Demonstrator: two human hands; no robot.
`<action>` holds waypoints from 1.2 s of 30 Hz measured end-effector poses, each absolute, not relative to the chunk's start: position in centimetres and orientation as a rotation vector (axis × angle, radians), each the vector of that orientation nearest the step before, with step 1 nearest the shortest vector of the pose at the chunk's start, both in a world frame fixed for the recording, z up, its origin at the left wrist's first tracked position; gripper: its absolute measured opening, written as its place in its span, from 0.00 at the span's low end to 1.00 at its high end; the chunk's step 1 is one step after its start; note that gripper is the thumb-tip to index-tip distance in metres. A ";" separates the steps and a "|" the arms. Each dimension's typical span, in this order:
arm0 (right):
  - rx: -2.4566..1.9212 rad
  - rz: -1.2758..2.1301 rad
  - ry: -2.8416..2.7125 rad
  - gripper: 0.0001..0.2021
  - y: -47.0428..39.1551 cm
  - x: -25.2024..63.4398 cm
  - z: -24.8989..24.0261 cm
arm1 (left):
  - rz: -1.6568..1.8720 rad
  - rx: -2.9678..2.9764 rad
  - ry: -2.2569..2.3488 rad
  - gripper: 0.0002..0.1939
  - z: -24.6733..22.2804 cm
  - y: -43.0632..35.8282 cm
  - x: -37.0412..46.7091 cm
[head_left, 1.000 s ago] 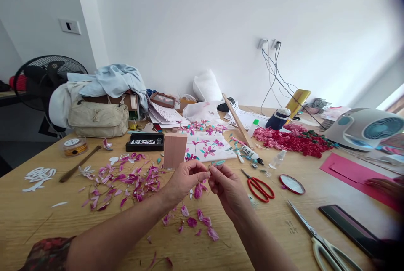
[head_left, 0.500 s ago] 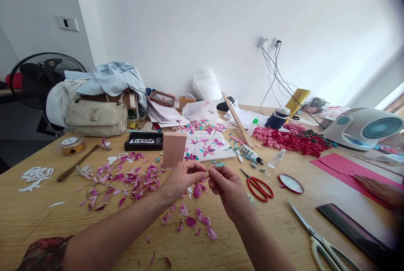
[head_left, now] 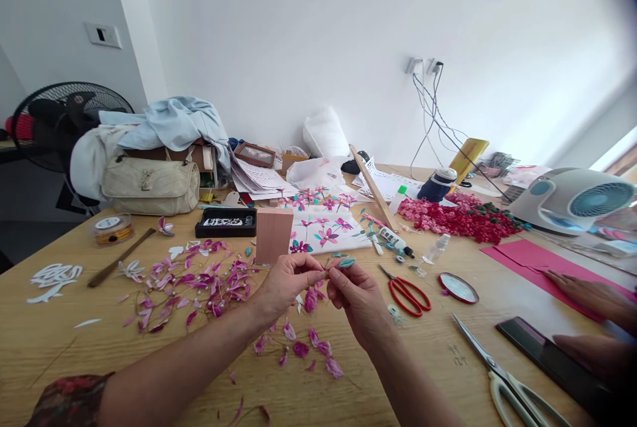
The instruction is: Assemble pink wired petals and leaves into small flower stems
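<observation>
My left hand (head_left: 288, 288) and my right hand (head_left: 359, 298) meet tip to tip above the table, thumb and finger pinched on each. Between them is the thin stem of a leaf sprig, whose teal leaves (head_left: 347, 262) stick up over my right fingers. Below and left of my hands lie many magenta petal sprigs (head_left: 219, 284) on fine stems. Just beyond my hands stands a wooden block (head_left: 274, 236), beside a sheet (head_left: 326, 231) bearing pink flowers. Red-handled scissors (head_left: 408, 294) lie to the right of my right hand.
Large scissors (head_left: 497, 367) and a dark phone-like slab (head_left: 547, 361) lie at right front. Another person's hand (head_left: 590, 294) rests on pink paper (head_left: 527, 258). A small fan (head_left: 572, 201), red flower clusters (head_left: 462, 215), and a handbag (head_left: 152, 185) stand farther back.
The teal leaves have turned and show more broadly above my right fingers. My hands stay together. At right, the other person's second hand has come into view near the dark slab.
</observation>
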State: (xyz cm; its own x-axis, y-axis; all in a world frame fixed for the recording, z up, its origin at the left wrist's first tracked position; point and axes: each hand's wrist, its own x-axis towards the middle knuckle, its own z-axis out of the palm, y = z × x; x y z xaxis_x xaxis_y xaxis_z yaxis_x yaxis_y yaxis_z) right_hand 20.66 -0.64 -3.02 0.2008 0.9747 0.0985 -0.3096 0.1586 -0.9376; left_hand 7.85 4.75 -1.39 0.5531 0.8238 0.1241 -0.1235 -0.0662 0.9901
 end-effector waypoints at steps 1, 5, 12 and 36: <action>-0.949 1.129 -0.883 0.10 -0.6 20.6 -3.0 | 0.886 1.440 0.641 0.09 -1.4 4.8 7.8; -0.962 1.157 -0.797 0.11 -0.7 20.2 -3.0 | 0.956 1.499 0.629 0.09 -1.7 4.9 7.9; -1.013 1.036 -0.822 0.11 -0.6 20.3 -3.2 | 0.818 1.283 0.616 0.11 -2.0 4.7 7.9; -1.074 1.098 -0.871 0.12 -0.8 20.5 -3.6 | 0.756 1.024 0.580 0.15 -2.7 4.2 8.2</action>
State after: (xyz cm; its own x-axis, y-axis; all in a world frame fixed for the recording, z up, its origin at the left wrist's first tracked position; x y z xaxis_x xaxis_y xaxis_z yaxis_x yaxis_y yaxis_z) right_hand 20.51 -0.77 -3.57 0.2477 0.9683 0.0323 -0.2523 0.0967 -0.9628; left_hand 8.23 4.23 -2.67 0.6157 0.7838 -0.0807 -0.2807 0.3140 0.9070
